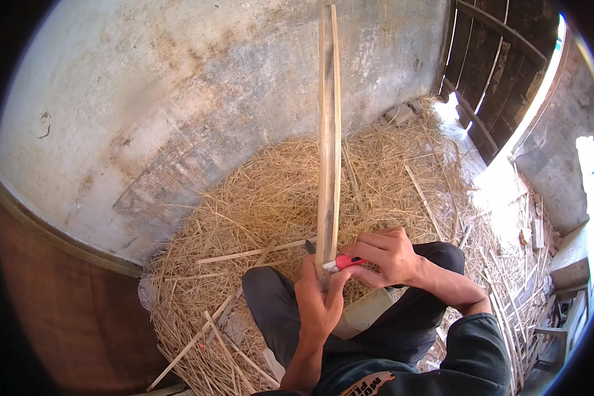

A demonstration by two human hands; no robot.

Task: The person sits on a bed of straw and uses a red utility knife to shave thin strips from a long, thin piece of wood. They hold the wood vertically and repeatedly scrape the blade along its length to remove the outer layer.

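Observation:
A long split bamboo strip stands nearly upright before me, its hollow inner face showing and its top end high against the wall. My left hand is closed round its lower end, between my knees. My right hand grips a knife with a red and black handle, held crosswise against the strip just above my left thumb. The pale front of the knife touches the bamboo; its cutting edge is not clear. A small dark tip pokes out left of the strip. Below my right hand, a pale greenish curved piece lies across my lap.
I sit on straw with legs folded. Loose thin strips are scattered around me. A stained wall rises ahead, a brown panel stands left, and a dark plank door is at far right. Blocks stand along the right side.

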